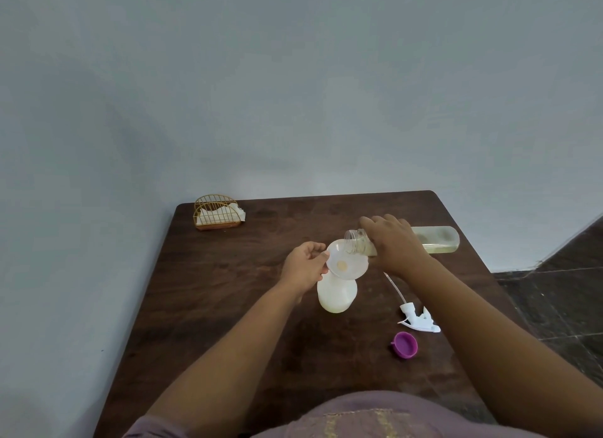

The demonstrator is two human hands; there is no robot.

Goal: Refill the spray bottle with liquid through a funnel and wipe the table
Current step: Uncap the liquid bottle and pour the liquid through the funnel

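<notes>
Here, a dark wooden table (202, 307) stands against a pale grey wall (293, 78), with dark floor tiles (561, 290) to the right. Mid-table, the left hand (305, 268) pinches the funnel (347, 263) seated in the white spray bottle (337, 295). The right hand (396, 243) grips a clear refill bottle (437, 240), tipped over the funnel. The spray head (419, 317) and purple cap (405, 344) lie near right; a napkin holder (217, 212) sits far left.

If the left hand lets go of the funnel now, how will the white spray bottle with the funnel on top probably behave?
The spray bottle looks light: thin translucent plastic, seemingly little liquid inside. With the wide funnel sitting tilted in its narrow neck, it is probably top-heavy and may tip if nudged. The left hand pinching the funnel rim likely keeps it steady while the right hand pours from the clear bottle.
</notes>
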